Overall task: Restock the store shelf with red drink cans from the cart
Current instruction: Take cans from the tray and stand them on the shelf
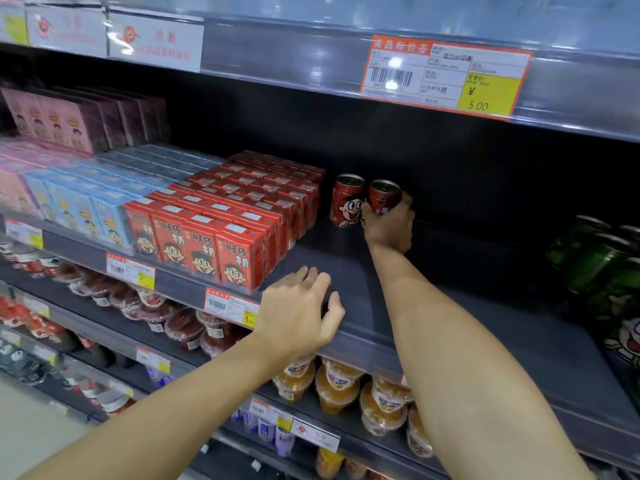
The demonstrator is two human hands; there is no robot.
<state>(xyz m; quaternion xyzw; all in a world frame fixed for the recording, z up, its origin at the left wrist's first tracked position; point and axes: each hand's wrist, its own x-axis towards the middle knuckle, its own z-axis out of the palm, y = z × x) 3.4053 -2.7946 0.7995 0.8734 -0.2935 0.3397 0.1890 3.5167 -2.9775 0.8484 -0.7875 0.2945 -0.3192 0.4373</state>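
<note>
Nearest, the person's left hand (298,311) rests empty, fingers loosely spread, on the front lip of the dark grey metal shelf (349,271). Farther in, the right hand (389,225) is wrapped around a small red cylindrical drink can (382,199), setting it just beside another red can printed with a cartoon face (347,200). Such cans are probably rigid, smooth and fairly heavy when full, best gripped around the side. Above, an orange price tag (445,76) reads ¥5.00.

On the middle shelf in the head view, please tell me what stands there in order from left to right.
Pink cartons → blue cartons → red cartons → standing red can → red can held by the right hand → green cans.
</note>
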